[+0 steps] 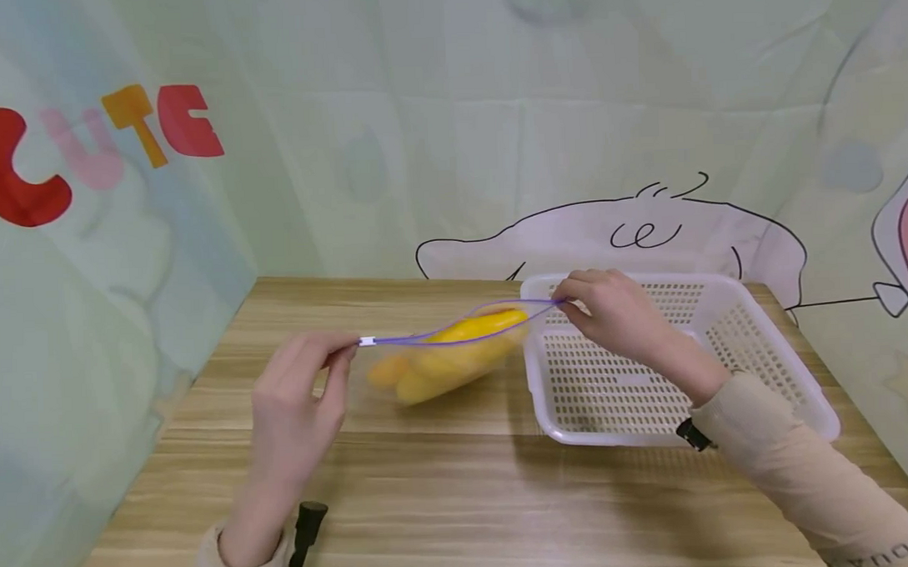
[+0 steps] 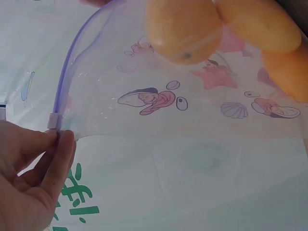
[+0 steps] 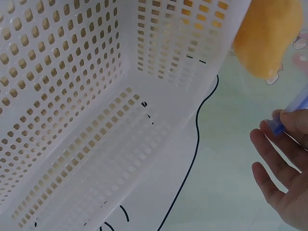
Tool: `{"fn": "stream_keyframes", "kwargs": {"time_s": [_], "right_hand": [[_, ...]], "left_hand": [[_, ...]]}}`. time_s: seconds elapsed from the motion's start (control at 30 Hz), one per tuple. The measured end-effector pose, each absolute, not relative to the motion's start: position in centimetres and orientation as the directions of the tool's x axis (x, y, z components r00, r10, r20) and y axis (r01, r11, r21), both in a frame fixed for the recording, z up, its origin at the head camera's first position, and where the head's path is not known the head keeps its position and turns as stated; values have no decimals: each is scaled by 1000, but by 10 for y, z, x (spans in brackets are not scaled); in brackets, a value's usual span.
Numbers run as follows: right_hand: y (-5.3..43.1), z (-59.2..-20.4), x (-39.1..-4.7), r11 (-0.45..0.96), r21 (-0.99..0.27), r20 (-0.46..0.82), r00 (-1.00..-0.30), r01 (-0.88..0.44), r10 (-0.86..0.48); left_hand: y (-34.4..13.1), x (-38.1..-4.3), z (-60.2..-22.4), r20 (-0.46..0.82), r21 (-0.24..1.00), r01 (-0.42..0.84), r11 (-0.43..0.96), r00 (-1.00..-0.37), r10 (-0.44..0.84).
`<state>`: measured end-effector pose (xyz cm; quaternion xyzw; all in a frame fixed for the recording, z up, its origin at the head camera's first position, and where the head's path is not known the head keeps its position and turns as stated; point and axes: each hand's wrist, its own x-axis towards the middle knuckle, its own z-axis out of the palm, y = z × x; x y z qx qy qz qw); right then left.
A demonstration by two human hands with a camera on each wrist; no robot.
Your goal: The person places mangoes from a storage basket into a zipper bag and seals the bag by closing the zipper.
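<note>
Over the wood-grain table [image 1: 462,517], a purple-edged clear plastic bag [image 2: 156,98]

The left hand [image 1: 296,393] pinches the bag's edge beside its white slider [image 1: 367,342]; well apart, the right hand [image 1: 616,315] pinches the opposite end near the white perforated plastic basket [image 1: 617,436]. Level pinches should steady the gaping mouth. Blur and cropping obscure how many rounded yellow-orange fruits [image 2: 185,31] hang inside.

clear soft-plastic zip bag [image 2: 173,77] w/ purple edge: thin glossy film. yellow-orange rounded fruits [image 2: 185,33]: smooth, sl. sheen. white perforated plastic basket [image 1: 602,438]: smooth, semi-gloss. lt-brown wood-grain tabletop [image 1: 461,500]: smooth, satin. pale-green printed hanging sheet [image 1: 329,154]: creased, cloth or plastic, can't tell. beige long sleeve [image 1: 775,447]: matt cloth.
</note>
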<state>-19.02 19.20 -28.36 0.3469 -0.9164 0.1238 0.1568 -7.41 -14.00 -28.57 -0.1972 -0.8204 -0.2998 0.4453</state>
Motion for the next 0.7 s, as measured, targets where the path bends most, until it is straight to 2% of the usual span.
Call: {"fn": "stream_keyframes", "kwargs": {"time_s": [0.37,0.7], "right_hand": [[187,-276,-178,716,-127,394,-697,-687,-599],[187,-272,-170,695,-75,495,-632,-715,-596]], "left_hand": [[-158,-96,-285,833,437,534,724,-545,-101],[-160,-105,-288,802,536,492,686,-549,-233]]}}
